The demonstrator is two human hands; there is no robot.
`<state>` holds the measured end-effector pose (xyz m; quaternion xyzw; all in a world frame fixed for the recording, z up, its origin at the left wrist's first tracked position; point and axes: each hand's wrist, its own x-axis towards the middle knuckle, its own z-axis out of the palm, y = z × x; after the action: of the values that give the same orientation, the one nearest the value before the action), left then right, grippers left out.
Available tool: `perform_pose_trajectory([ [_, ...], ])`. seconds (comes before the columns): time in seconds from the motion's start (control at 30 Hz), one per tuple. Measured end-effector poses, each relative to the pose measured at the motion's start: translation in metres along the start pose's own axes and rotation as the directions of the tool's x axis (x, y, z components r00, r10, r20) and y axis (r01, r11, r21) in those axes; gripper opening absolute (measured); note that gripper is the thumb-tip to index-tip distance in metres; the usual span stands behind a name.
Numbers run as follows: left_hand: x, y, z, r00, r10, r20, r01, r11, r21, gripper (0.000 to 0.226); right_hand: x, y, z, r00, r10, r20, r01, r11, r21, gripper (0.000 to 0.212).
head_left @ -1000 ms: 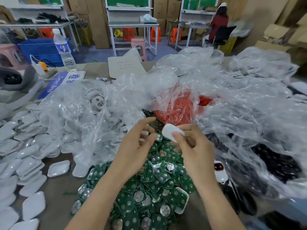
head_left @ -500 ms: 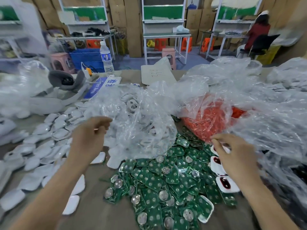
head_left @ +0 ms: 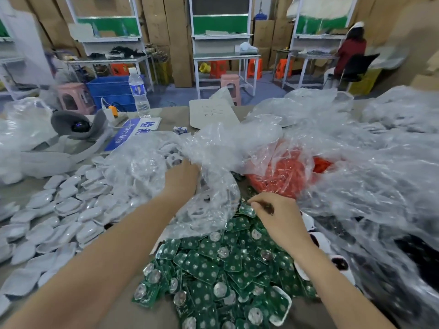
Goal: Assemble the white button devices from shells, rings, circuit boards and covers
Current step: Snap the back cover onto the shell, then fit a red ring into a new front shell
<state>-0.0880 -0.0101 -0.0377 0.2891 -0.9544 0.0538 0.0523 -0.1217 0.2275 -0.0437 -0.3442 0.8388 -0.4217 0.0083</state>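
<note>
Beyond the heap of green circuit boards [head_left: 213,269], the left hand [head_left: 181,178] reaches into a clear bag [head_left: 142,167], apparently for white parts [head_left: 174,160], grip hidden, while the right hand [head_left: 276,213] pinches one board [head_left: 247,209] at the heap's far edge.

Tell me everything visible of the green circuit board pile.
The green circuit boards lie in a loose heap on the table: small rounded rectangles with silver discs, overlapping at all angles. The right hand touches a board at the far edge with curled fingers; a grip is unclear. A clear bag overlaps the far left.
</note>
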Motion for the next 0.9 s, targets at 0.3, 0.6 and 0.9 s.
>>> perform_pose_trajectory([
  [0.3,0.006,-0.033,0.001,0.994,-0.004,-0.105,0.006,1.0,0.025,0.029,0.002,0.017,-0.014,0.995,0.088,-0.04,-0.082,0.989,0.126,0.021],
  [0.6,0.008,-0.05,-0.037,0.931,-0.2,-0.306,0.011,0.853,-0.521,0.016,0.011,0.011,-0.024,0.993,0.116,-0.001,-0.113,0.974,0.198,0.02],
  [0.9,-0.082,0.051,-0.037,0.9,0.202,-0.386,-0.432,0.527,-0.731,0.075,0.018,-0.03,-0.004,0.955,0.132,0.266,-0.293,0.57,0.767,0.011],
])
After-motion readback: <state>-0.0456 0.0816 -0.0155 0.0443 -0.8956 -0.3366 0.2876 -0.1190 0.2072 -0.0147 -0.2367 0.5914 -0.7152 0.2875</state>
